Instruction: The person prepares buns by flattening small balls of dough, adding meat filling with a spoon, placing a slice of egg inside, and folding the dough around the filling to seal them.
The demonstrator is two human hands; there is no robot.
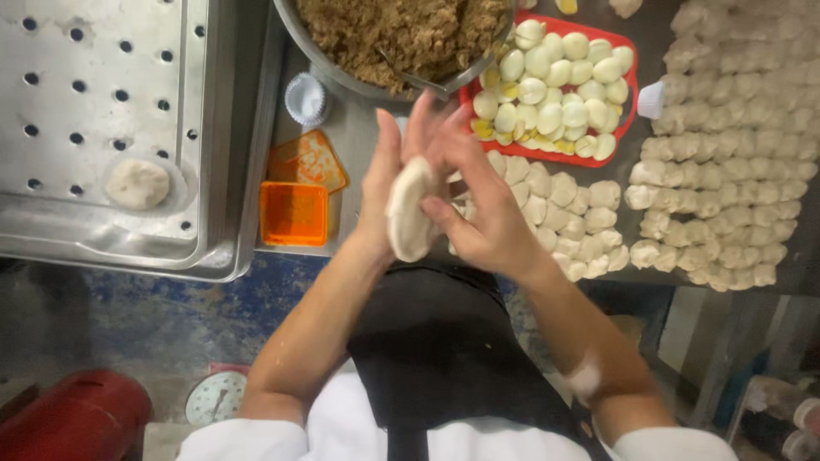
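Dough disc point(409, 210) up over the bench point(363, 137), pressed flat btwn left hand point(380, 183) & right hand point(475, 201), both grips clasping it. Flattening step; filling from bowl point(342, 72) prob next.

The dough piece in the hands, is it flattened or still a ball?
Flattened: the dough piece is a thin disc held on edge between the left hand and right hand.
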